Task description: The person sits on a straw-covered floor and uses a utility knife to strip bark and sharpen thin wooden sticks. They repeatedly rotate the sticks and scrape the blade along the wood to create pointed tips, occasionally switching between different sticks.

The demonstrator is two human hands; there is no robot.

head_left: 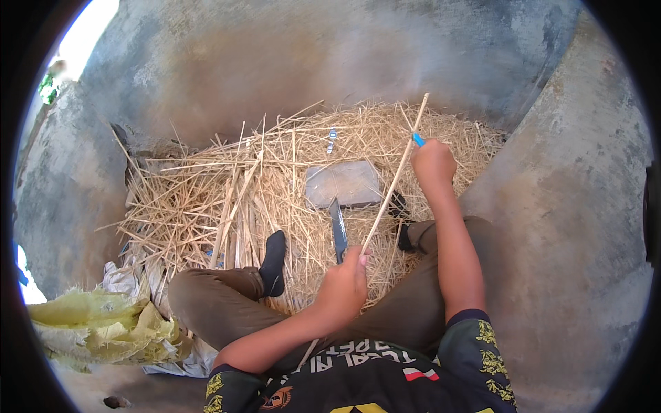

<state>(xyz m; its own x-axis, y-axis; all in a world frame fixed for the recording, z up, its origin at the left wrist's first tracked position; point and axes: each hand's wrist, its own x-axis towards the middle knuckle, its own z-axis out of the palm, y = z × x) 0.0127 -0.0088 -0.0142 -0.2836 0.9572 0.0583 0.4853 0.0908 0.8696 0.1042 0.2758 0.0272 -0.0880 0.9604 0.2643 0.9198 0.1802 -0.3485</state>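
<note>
My left hand (344, 286) is closed around the lower part of a long, thin, pale stick (390, 193), which slants up and to the right. Near its upper end, my right hand (435, 165) grips a small blue tool (418, 140) that meets the stick. Most of that tool is hidden in the fist, so its kind does not show. A knife (339, 227) with a dark blade points away from me beside my left hand; its handle end is partly covered by that hand. Just beyond the blade tip lies a flat grey stone block (343, 183).
Straw and loose split sticks (186, 206) cover the floor, piled thickest at the left. Concrete walls (330, 62) rise behind and on both sides. A torn yellow sack (103, 323) lies at lower left. My socked foot (273, 263) rests near the block.
</note>
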